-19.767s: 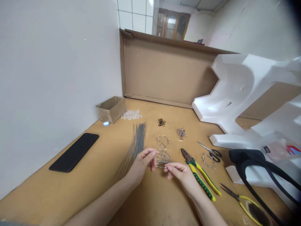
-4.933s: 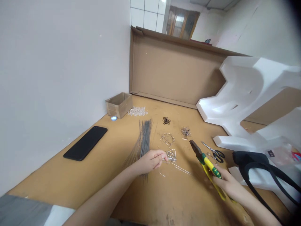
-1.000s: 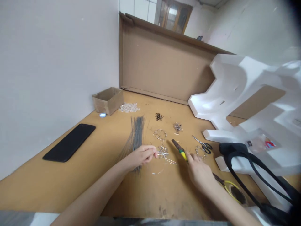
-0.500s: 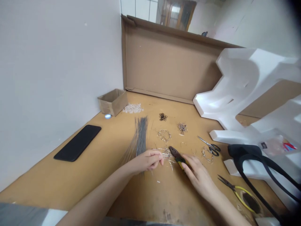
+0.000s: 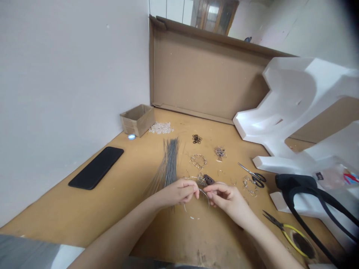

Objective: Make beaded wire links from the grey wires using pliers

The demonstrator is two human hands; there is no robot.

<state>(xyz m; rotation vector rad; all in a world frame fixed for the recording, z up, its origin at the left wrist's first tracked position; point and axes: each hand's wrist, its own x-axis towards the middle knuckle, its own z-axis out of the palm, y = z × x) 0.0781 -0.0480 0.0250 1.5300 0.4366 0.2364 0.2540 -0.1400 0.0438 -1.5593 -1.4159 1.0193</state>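
Between my two hands is a thin, curved silver wire (image 5: 208, 200), bent into a loose ring that hangs over the table. My left hand (image 5: 183, 192) is closed and pinches it at the fingertips. My right hand (image 5: 228, 200) has its thumb and index finger closed on the wire close to the left fingertips. Just behind the right fingers, combination pliers (image 5: 208, 179) lie on the table, their handles hidden by the hand. A bundle of straight grey wires (image 5: 171, 160) lies behind the left hand, and short silver wire pieces (image 5: 199, 178) are by the plier jaws.
Around lie wire rings (image 5: 198, 161) (image 5: 249, 186), black loops (image 5: 196, 139), scissors (image 5: 254, 175), yellow-handled pliers (image 5: 286, 231), clear beads (image 5: 162, 127), a small cardboard box (image 5: 138, 120) and a black phone (image 5: 97, 168). White foam (image 5: 283, 108) and a black strap (image 5: 294, 186) border the right.
My right hand has let go of the combination pliers, which stay on the table, and moved left to the wire. The curved wire now shows between both hands. The view has shifted slightly.
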